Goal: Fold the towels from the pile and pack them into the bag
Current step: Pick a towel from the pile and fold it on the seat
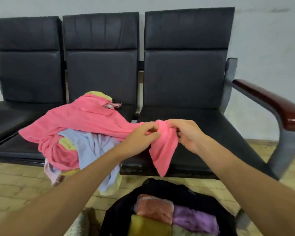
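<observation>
A pink towel (85,118) lies spread over a pile of towels (90,147) on the middle seat of a black bench; light blue, yellow and lilac towels show beneath it. My left hand (141,137) and my right hand (187,133) both pinch one bunched end of the pink towel above the right seat, and a corner of it hangs down between them. On the floor below stands an open black bag (160,186) holding folded towels: a brown-pink one (153,208), a purple one (194,220) and an olive-yellow one (146,227).
The three-seat black bench (203,120) stands against a pale wall, with a dark red armrest (276,106) on its right end. A small red-and-white wrapper (113,105) lies on the middle seat behind the pile. The floor is light wood planks.
</observation>
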Motion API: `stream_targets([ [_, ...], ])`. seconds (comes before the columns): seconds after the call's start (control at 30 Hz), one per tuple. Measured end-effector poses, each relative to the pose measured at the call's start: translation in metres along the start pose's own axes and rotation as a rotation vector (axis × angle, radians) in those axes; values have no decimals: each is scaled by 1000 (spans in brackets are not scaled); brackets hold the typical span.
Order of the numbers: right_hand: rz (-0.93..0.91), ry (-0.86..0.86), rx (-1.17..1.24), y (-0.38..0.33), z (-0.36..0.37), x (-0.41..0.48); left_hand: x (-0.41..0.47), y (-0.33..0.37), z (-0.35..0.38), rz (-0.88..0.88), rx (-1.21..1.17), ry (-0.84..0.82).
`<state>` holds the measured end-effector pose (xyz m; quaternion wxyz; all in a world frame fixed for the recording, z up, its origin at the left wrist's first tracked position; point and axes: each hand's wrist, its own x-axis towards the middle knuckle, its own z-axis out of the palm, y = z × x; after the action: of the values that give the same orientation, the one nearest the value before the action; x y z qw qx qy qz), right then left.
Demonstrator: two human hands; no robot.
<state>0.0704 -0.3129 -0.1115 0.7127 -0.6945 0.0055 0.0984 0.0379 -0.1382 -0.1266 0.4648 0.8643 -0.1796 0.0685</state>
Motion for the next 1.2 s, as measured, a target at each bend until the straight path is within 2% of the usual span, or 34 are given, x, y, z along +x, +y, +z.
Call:
stream_targets([
  [0.1,8,154,48,8,-41,-3,-4,-11,19,1,20,-18],
  [0.23,33,340,63,33,-81,-5,-10,-35,32,-43,362,-172],
  [0.3,51,396,-27,44,-94,-4,-7,-44,35,-56,528,-205],
  [0.47,62,433,-277,54,-107,-1,5,-50,45,-96,757,-220],
  [0.6,-20,412,-539,60,-115,-2,17,-58,47,-127,810,-148],
  [0.7,-80,366,-815,64,-114,-3,25,-69,50,-156,887,-164],
  [0.9,-253,314,-1147,74,-109,2,27,-77,39,-21,925,-190],
  [1.1,-424,-38,-1386,77,-94,-11,12,-85,44,25,815,-130],
  [1.2,-437,-92,-1464,77,-85,-15,3,-85,52,76,793,-163],
])
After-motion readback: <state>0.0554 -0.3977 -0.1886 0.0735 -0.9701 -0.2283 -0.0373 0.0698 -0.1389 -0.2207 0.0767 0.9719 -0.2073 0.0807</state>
